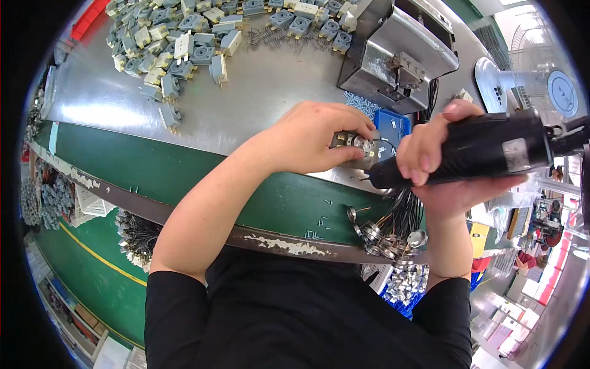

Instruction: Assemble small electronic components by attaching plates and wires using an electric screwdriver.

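My left hand [310,136] is closed around a small grey housing [341,140] with a round metal disc set in it, pressing it on the metal tabletop. Part of the housing is hidden under the fingers. My right hand [442,166] grips a black electric screwdriver [485,147], held almost level. Its bit points left, just below and in front of the housing, apart from it as far as I can tell. Close by, a blue tray [392,125] holds small parts, and loose screws [359,103] are heaped behind it.
A pile of grey and cream housings [203,49] covers the far left, beside loose springs [279,40]. A metal fixture [399,61] stands at the back right. Round metal parts on black wires [387,237] hang over the front edge. Several screws [316,234] lie on the green mat [184,161].
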{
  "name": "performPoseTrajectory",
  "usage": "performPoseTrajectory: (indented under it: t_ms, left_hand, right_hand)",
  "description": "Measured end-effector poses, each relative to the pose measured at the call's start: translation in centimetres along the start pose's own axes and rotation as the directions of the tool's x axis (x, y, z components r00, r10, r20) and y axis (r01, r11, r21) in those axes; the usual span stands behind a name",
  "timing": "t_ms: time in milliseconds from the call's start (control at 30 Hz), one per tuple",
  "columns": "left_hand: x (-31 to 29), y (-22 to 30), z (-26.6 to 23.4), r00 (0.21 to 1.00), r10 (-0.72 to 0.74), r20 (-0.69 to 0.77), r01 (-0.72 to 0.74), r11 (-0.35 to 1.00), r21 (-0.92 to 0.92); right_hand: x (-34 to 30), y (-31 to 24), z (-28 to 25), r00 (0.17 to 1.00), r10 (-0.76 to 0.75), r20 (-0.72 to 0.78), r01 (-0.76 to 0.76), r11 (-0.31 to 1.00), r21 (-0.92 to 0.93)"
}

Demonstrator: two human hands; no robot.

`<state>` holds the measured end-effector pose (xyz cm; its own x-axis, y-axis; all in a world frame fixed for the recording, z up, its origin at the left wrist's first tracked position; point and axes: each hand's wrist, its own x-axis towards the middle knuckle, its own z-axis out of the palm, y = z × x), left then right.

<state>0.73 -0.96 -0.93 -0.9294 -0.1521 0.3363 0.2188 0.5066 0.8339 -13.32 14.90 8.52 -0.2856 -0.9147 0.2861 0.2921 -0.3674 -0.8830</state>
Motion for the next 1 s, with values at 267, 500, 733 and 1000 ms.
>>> performPoseTrajectory:
  t_ms: [267,500,733,1000]
  left_hand:
    - [-0.2,-0.2,-0.1,1.0,-0.002,0.002,0.002,1.0,0.013]
    - [0.1,0.2,-0.1,0.999,-0.026,0.025,0.027,0.999,-0.033]
    - [0.1,0.1,-0.1,0.999,-0.023,0.039,0.024,0.999,-0.021]
    - [0.1,0.1,-0.3,0.997,-0.038,0.06,0.04,0.998,-0.038]
  right_hand:
    - [0.8,2.1,-0.8,0.997,0.009,-0.08,0.011,0.97,0.244]
    - [1.3,0.8,-1.4,0.999,-0.024,0.032,0.02,0.992,0.123]
    - [1.3,0.9,-1.5,0.998,-0.058,-0.006,0.058,0.993,0.101]
    - [-0.4,1.2,0.0,0.999,-0.025,0.043,0.023,0.999,0.047]
